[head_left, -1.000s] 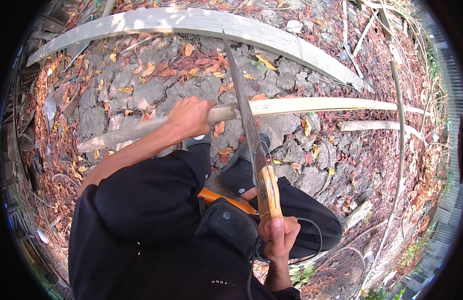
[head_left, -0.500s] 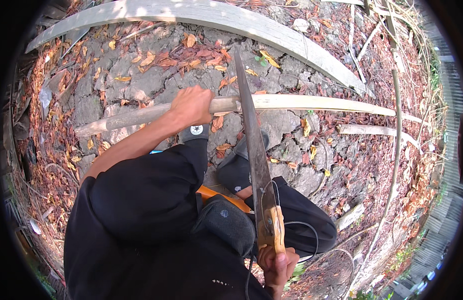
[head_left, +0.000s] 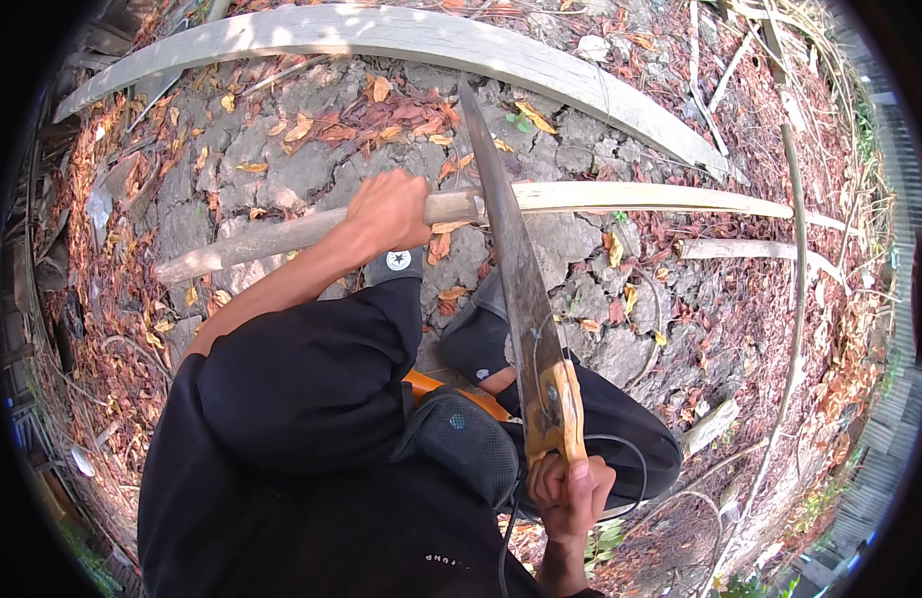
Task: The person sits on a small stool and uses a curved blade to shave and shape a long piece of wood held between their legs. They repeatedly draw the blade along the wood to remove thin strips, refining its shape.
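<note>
My left hand [head_left: 389, 211] is wrapped round a long wooden pole [head_left: 271, 242], pressing it down near its middle. Left of the hand the pole is grey and round; to the right it is pale and stripped. A hand saw [head_left: 511, 229] lies across the pole just right of my left hand, at the spot where the grey part meets the pale part. Its tip points away from me. Low in the view, my right hand [head_left: 570, 491] is closed round the saw's wooden handle [head_left: 557, 404].
A broad grey plank [head_left: 381, 30] lies across the far side on cracked, leaf-strewn ground. To the right are a shorter stick [head_left: 750, 249] and a long thin branch [head_left: 794, 269]. My shoes [head_left: 476, 334] and bent knees are close below the pole; corrugated sheeting [head_left: 884, 399] stands at the right.
My right hand has pushed the saw forward, away from me, so more of the blade has passed over the pole. My left hand keeps its grip on the pole.
</note>
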`<state>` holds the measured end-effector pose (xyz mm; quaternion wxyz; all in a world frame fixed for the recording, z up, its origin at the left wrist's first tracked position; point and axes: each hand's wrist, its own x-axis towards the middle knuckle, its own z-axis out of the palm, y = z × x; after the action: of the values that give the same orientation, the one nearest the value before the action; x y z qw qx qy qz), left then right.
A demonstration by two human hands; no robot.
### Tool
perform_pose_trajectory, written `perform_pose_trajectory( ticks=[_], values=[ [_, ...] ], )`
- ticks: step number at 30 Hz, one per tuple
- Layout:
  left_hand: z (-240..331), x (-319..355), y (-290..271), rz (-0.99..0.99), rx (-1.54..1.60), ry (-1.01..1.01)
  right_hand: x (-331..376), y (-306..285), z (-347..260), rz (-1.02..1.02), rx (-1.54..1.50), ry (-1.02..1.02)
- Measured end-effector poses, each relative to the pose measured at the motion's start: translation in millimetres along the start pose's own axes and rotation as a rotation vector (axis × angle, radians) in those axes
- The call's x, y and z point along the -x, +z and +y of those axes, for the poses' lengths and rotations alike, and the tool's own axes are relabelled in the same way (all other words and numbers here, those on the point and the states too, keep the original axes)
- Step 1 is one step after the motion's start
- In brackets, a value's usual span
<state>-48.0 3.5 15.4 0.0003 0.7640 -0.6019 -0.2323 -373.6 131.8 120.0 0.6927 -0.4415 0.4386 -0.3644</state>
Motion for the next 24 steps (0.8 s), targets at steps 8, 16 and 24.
perform_pose_trajectory(
  ticks=[8,16,24],
  values=[
    [-16,-11,1,0.114,-0.01,-0.001,16,7,6,-0.031,0.064,-0.035],
    [-10,0,-1,0.118,0.037,0.038,-21,18,-1,-0.066,0.19,0.057],
    [-6,0,6,0.19,0.012,0.05,-43,17,12,-0.083,0.228,0.031]
  ],
)
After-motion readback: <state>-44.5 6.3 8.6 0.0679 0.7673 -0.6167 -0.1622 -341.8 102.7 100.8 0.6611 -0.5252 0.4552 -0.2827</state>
